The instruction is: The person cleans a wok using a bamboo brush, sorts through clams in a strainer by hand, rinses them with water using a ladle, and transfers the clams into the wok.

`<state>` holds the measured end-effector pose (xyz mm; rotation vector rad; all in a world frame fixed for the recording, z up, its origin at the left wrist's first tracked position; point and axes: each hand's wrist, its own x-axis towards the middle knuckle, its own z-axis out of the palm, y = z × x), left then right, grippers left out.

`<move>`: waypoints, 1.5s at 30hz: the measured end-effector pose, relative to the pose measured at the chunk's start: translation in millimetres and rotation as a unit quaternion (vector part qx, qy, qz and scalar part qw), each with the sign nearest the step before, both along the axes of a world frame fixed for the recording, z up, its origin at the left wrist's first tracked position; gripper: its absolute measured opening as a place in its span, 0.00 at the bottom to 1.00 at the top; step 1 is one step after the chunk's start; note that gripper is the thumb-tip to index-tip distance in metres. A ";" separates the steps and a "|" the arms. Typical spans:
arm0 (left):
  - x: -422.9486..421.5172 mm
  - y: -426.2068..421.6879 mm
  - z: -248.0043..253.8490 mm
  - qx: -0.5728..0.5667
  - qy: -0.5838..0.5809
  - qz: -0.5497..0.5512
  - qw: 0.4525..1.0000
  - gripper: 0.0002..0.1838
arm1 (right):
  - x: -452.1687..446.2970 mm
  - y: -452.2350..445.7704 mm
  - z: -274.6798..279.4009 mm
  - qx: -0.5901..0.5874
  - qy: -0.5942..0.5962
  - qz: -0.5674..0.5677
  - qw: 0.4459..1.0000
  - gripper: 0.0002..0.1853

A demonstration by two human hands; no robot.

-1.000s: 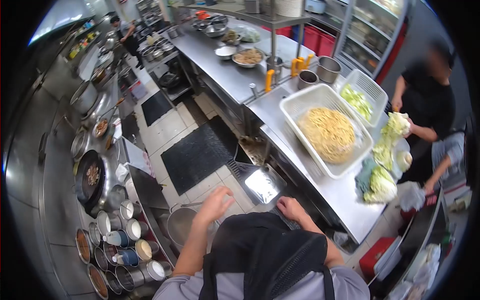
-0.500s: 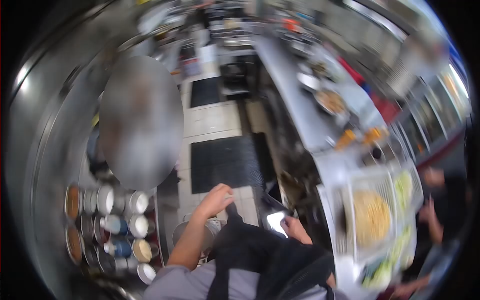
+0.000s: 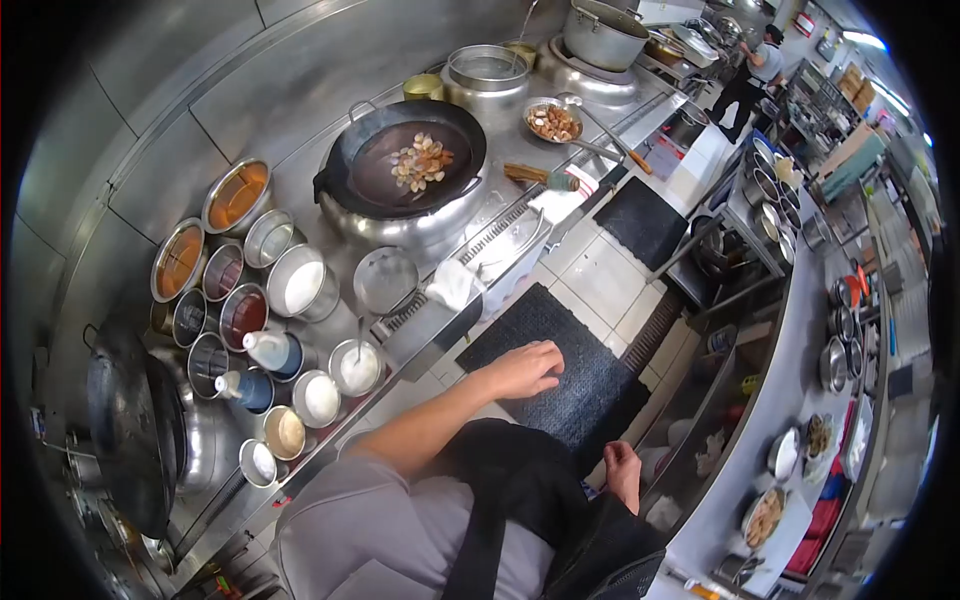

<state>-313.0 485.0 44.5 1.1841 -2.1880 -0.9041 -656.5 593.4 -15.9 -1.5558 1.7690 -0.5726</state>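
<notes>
My left hand hovers over the black floor mat, fingers loosely bent and nothing visible in it. Lower and to the right, close to my dark apron, my right hand has its fingers curled in; no object shows in it. Beyond my left hand, on the steel cooking counter, lies a crumpled white cloth. Further back sits a large wok with dark liquid and pale brown pieces. A perforated ladle of brown pieces rests right of it. Neither hand touches any of these.
Several seasoning containers and squeeze bottles stand at the left. A second wok is at the lower left. Along the right runs a steel counter with bowls. A co-worker stands far down the aisle.
My view has swung left, from down the aisle toward the wok and seasoning containers. A bright white patch beside my right hand no longer shows. Both hands stay in front of my body.
</notes>
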 end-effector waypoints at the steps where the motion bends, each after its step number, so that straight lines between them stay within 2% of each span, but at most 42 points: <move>1: 1.1 -15.9 -1.7 -0.002 0.009 0.008 1.000 0.12 | -2.3 -24.2 0.0 -0.005 0.001 -0.003 1.000 0.09; 5: 8.5 -76.1 -26.6 0.002 0.009 0.048 0.999 0.13 | -10.5 -113.6 -39.8 0.001 -0.005 0.068 0.998 0.08; 8: 14.5 -119.9 -30.7 0.047 -0.035 0.117 0.991 0.13 | -12.7 -188.3 -67.4 0.066 -0.038 0.136 0.988 0.09; 11: 19.5 -164.2 -30.3 0.056 -0.063 0.174 0.981 0.13 | -10.9 -286.7 -61.8 0.057 -0.029 0.235 0.970 0.11; 14: 23.7 -208.0 0.3 0.072 -0.055 0.227 0.970 0.13 | -4.1 -407.5 -59.5 0.033 -0.045 0.296 0.953 0.11; 16: 33.1 -228.1 12.3 0.049 -0.040 0.295 0.954 0.12 | 15.3 -493.3 -33.2 0.090 -0.040 0.331 0.939 0.11; 18: 39.0 -241.5 27.8 0.019 -0.029 0.358 0.933 0.12 | 41.7 -572.1 -10.4 -0.012 -0.024 0.408 0.912 0.10; 21: 43.2 -247.8 52.0 0.039 -0.008 0.452 0.891 0.11 | 89.9 -674.8 21.0 -0.036 -0.059 0.416 0.907 0.10; 24: 45.8 -256.9 39.4 0.064 -0.026 0.507 0.859 0.11 | 143.5 -749.2 38.8 -0.132 -0.066 0.404 0.903 0.09; 26: 49.1 -276.7 27.6 0.056 -0.004 0.494 0.867 0.11 | 167.1 -789.7 25.4 -0.187 -0.038 0.406 0.894 0.09; 27: 53.6 -292.8 25.0 0.047 0.007 0.488 0.872 0.11 | 178.1 -799.5 34.3 -0.131 -0.034 0.384 0.913 0.10; 30: 65.3 -346.2 29.3 0.042 0.035 0.472 0.880 0.11 | 192.6 -842.7 19.1 -0.219 0.019 0.399 0.890 0.12; 35: 91.5 -441.9 37.7 0.029 0.031 0.433 0.900 0.11 | 193.8 -901.8 -3.6 -0.211 0.035 0.371 0.904 0.17; 38: 100.1 -504.9 40.3 -0.006 0.026 0.419 0.907 0.12 | 199.1 -936.1 -25.2 -0.063 0.033 0.372 0.926 0.19; 41: 101.1 -567.3 28.6 -0.016 0.016 0.410 0.912 0.13 | 206.5 -965.5 -71.5 0.001 -0.018 0.367 0.930 0.23; 45: 98.5 -633.8 -0.3 0.000 0.025 0.377 0.926 0.15 | 218.8 -981.9 -89.0 0.103 -0.057 0.357 0.927 0.25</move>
